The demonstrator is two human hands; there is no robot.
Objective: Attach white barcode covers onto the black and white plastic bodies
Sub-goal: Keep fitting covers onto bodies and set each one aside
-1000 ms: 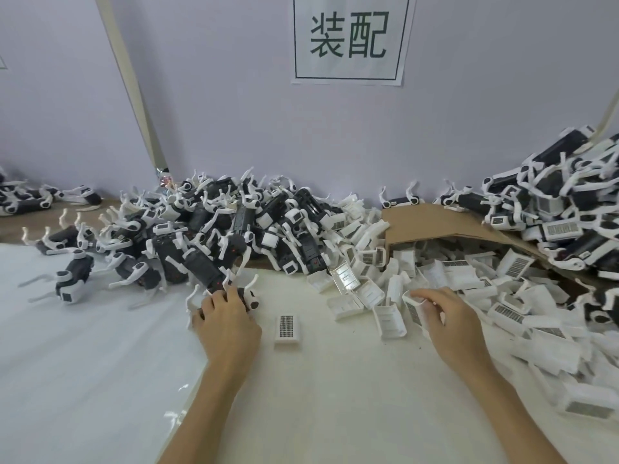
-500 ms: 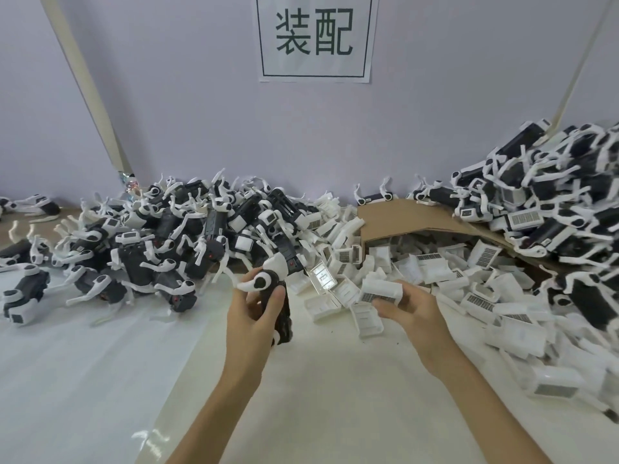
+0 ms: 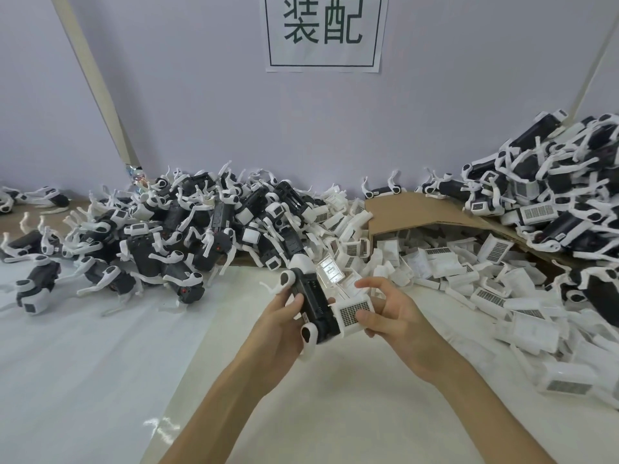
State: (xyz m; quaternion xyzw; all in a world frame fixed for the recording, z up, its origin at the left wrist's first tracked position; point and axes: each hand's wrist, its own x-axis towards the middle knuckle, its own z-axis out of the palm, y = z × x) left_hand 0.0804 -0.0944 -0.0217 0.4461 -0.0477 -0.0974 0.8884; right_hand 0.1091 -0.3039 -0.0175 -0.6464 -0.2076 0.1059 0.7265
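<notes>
We grip the black and white body [image 3: 310, 304] in our left hand [image 3: 281, 326], raised off the table [image 3: 100, 363], open side turned right so the barcode cover [image 3: 353, 313], pinched by our right hand [image 3: 398, 324], meets it squarely.

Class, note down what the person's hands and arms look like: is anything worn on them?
The left hand and right hand are bare: no gloves, rings or watch. The left arm and right arm are bare too, with no sleeve in view.
</notes>
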